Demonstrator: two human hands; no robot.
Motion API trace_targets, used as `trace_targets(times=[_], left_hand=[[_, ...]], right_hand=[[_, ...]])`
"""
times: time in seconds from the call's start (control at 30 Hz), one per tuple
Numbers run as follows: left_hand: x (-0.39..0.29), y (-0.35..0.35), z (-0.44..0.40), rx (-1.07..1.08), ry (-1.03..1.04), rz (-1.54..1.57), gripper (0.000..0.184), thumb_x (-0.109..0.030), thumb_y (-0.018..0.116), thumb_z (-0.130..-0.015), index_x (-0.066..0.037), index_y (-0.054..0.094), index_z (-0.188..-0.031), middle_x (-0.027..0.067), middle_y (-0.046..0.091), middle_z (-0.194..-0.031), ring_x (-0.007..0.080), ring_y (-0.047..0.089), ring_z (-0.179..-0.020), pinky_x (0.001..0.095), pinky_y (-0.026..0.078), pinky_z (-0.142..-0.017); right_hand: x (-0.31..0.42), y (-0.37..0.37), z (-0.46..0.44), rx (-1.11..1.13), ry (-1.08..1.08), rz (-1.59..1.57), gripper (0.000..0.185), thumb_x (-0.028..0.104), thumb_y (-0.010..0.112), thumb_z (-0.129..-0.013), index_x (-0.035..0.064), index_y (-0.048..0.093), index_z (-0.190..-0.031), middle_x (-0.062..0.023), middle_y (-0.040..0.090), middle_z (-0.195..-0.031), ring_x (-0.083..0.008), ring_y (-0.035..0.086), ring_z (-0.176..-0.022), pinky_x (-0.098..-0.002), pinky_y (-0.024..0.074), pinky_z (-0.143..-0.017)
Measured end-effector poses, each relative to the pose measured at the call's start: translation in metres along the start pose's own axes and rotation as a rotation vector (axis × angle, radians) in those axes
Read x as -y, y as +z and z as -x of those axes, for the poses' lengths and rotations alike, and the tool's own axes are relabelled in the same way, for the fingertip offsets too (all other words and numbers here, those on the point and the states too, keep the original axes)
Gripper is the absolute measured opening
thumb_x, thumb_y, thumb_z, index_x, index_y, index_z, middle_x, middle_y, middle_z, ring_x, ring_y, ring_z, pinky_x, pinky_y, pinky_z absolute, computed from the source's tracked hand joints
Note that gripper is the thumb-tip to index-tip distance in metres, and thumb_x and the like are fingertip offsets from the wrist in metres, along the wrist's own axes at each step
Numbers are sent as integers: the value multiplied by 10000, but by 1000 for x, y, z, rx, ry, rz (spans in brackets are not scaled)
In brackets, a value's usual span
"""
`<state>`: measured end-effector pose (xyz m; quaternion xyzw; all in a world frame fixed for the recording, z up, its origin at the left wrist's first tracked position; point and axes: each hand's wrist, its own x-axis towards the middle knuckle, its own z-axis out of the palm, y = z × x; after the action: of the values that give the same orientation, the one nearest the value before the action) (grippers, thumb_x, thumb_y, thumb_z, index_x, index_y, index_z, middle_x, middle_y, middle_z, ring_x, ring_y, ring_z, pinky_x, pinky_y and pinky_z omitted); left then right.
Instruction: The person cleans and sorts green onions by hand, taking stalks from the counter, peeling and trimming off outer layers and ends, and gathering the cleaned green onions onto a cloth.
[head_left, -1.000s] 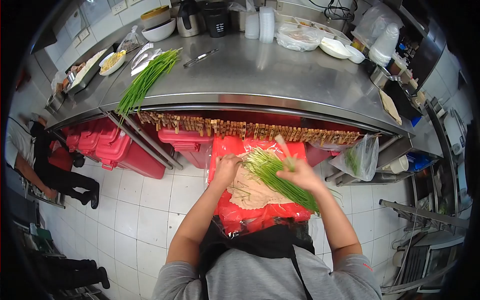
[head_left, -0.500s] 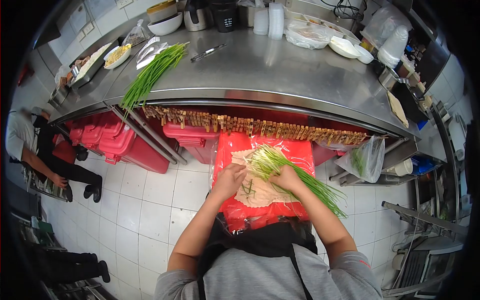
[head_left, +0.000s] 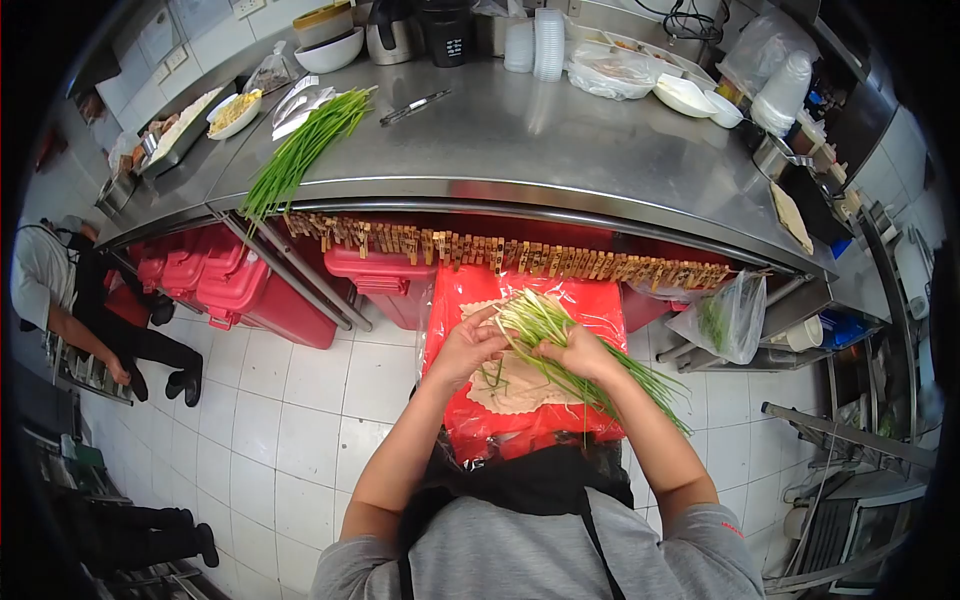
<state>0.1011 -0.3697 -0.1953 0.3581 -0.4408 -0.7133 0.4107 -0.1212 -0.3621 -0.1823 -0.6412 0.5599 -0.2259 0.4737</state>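
A bunch of green onions (head_left: 545,318) with pale root ends lies slantwise in front of me, its green tips trailing to the lower right. My right hand (head_left: 582,354) is wrapped round the stalks. At the pale ends, my left hand (head_left: 472,347) has its fingers bent and pinched at the stalks. Beneath the bunch is a tan, wavy-edged sheet (head_left: 505,396) with a few loose green bits on it. The sheet rests on a red, plastic-covered surface (head_left: 462,418).
A steel counter (head_left: 560,130) spans ahead, carrying another green bunch (head_left: 310,150), a pen (head_left: 415,107) and bowls (head_left: 330,50). Wooden clips (head_left: 520,257) hang along its edge. Red bins (head_left: 265,300) stand below; a plastic bag (head_left: 725,320) hangs right. A person (head_left: 60,290) is at the left.
My left hand has moved slightly up and right to the pale ends. My right hand has turned, its thumb now lying over the stalks, and the bunch has shifted slightly.
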Motion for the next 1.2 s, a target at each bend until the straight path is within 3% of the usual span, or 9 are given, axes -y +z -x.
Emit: trace_targets(times=[0.1, 0.2, 0.4, 0.5, 0.6, 0.73, 0.9, 1.1, 1.2], left_hand=[[7, -5, -3, -29, -8, -56, 459, -57, 567, -869, -63, 433, -1308, 45, 648, -1002, 120, 640, -845, 216, 460, -676], [13, -7, -4, -55, -41, 26, 468, -53, 586, -860, -63, 439, -1303, 43, 646, -983, 127, 642, -851, 215, 461, -672], [7, 5, 1, -129, -101, 2, 355, -129, 639, -857, -78, 533, -1193, 26, 646, -954, 109, 640, -825, 209, 462, -651], [13, 2, -2, -146, -78, -47, 268, -145, 651, -852, -74, 588, -1103, 23, 655, -915, 98, 639, -787, 199, 456, -628], [13, 2, -4, -159, -28, -56, 221, -153, 658, -849, -53, 616, -1041, 26, 664, -873, 92, 639, -756, 189, 451, -611], [5, 0, -5, -191, 20, -82, 217, -141, 644, -856, -35, 614, -1043, 35, 668, -897, 103, 637, -754, 200, 470, -628], [-7, 18, 4, -72, -63, -131, 196, -156, 652, -853, -1, 644, -974, 51, 675, -819, 107, 638, -739, 211, 476, -637], [-8, 14, 4, -35, 31, -261, 164, -144, 644, -857, 17, 666, -883, 73, 674, -793, 112, 632, -733, 219, 487, -675], [-11, 2, 2, -67, 101, -245, 155, -130, 640, -858, 22, 667, -874, 71, 673, -796, 114, 630, -739, 226, 491, -694]], right_hand=[[12, -5, 3, -64, 133, 207, 320, 175, 635, -823, -16, 598, -1077, -146, 662, -957, -204, 630, -845, -320, 463, -801], [2, -1, 6, -305, -39, 383, 328, 186, 624, -817, -33, 582, -1057, -186, 647, -924, -287, 631, -853, -355, 466, -788], [10, -8, 18, -270, -61, 239, 298, 191, 649, -787, 11, 622, -1023, -195, 649, -864, -340, 625, -816, -389, 471, -744], [11, -1, 23, -113, -51, 48, 245, 171, 691, -763, 6, 629, -933, -143, 646, -783, -251, 620, -732, -344, 469, -702], [11, 8, 25, -83, -54, 97, 204, 159, 721, -744, 17, 624, -854, -100, 634, -745, -166, 590, -695, -312, 460, -677], [5, 5, 20, -33, -31, -86, 187, 151, 724, -748, 23, 610, -824, -77, 629, -740, -140, 573, -691, -302, 453, -673], [12, 0, 17, -11, -70, -172, 163, 152, 686, -777, 19, 607, -829, -62, 629, -740, -129, 558, -692, -294, 448, -677], [40, -13, 31, 29, -95, -15, 160, 183, 634, -808, 26, 621, -837, -70, 647, -744, -153, 590, -714, -311, 455, -696], [45, -23, 36, 63, -45, -15, 113, 137, 603, -839, 25, 602, -834, -40, 627, -743, -104, 544, -700, -264, 435, -681]])
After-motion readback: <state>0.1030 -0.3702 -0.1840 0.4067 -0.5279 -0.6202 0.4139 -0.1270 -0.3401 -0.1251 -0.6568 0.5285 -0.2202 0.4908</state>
